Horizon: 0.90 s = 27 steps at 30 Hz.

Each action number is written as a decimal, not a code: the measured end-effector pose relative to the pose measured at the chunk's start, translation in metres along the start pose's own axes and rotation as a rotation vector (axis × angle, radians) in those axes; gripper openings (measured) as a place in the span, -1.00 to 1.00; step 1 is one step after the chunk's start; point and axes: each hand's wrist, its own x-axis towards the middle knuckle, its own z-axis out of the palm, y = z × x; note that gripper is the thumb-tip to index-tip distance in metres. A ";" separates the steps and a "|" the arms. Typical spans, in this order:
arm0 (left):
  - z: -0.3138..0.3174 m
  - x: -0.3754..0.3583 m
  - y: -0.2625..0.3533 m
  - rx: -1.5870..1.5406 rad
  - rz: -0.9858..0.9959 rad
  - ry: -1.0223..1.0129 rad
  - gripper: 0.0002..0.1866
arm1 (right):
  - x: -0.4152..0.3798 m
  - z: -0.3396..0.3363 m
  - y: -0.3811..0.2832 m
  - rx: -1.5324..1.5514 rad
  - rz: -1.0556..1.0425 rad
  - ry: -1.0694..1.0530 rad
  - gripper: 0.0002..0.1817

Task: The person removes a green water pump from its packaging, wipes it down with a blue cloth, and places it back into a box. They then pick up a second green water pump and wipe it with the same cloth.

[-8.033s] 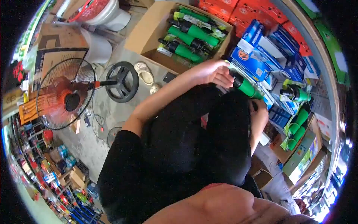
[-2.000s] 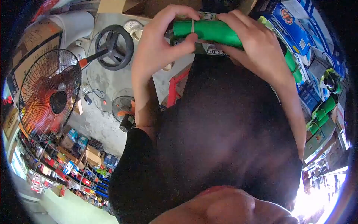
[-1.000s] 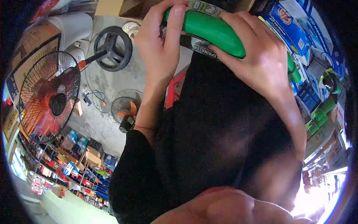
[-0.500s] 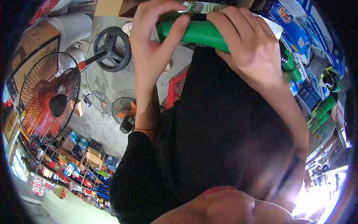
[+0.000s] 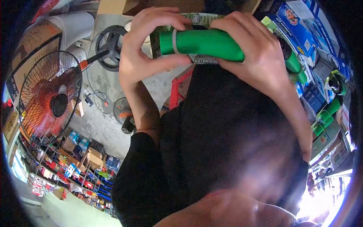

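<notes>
A green, slightly bent cylindrical body [image 5: 211, 42] lies across both hands at the top of the view. A pale grey band [image 5: 174, 41] circles it near its left end. My left hand [image 5: 141, 49] curls around that end, fingers above and thumb below, with a gap at the palm. My right hand [image 5: 257, 49] is wrapped over the right end, its thumb underneath. Behind the green body, a printed package or card [image 5: 206, 60] shows at the lower edge; most of it is hidden.
Blue boxes [image 5: 293, 24] are stacked at upper right, beside green-and-black tools [image 5: 293, 62] and green pieces [image 5: 323, 119]. On the left stand a large orange fan [image 5: 53, 100] and a black round base [image 5: 111, 47]. A smaller fan [image 5: 123, 108] and a red frame [image 5: 176, 90] are below my left hand.
My left hand has shifted left, its fingers and thumb spreading wider around the end. The green body is lower and more exposed, and the pale band on it is now visible.
</notes>
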 end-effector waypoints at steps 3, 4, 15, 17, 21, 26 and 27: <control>0.008 -0.006 0.012 0.064 -0.079 0.003 -0.47 | -0.004 -0.001 0.004 0.189 0.046 0.038 -0.41; 0.009 -0.007 0.011 0.066 -0.080 0.003 -0.47 | -0.004 -0.005 0.004 0.229 0.064 -0.033 -0.40; 0.016 -0.012 0.005 -0.005 -0.141 0.086 -0.41 | -0.013 -0.018 0.021 0.165 0.055 -0.112 -0.40; 0.019 -0.012 0.008 -0.023 -0.182 0.075 -0.40 | -0.012 -0.019 0.018 0.246 0.158 -0.007 -0.43; 0.035 -0.008 0.007 0.042 -0.188 0.053 -0.38 | -0.005 -0.029 0.011 0.239 0.167 0.041 -0.47; 0.045 0.005 0.002 0.188 -0.120 -0.026 -0.43 | -0.009 -0.020 0.017 0.106 0.052 -0.018 -0.47; 0.044 0.011 0.013 0.183 -0.118 -0.027 -0.43 | -0.011 -0.019 0.018 0.087 0.050 -0.004 -0.44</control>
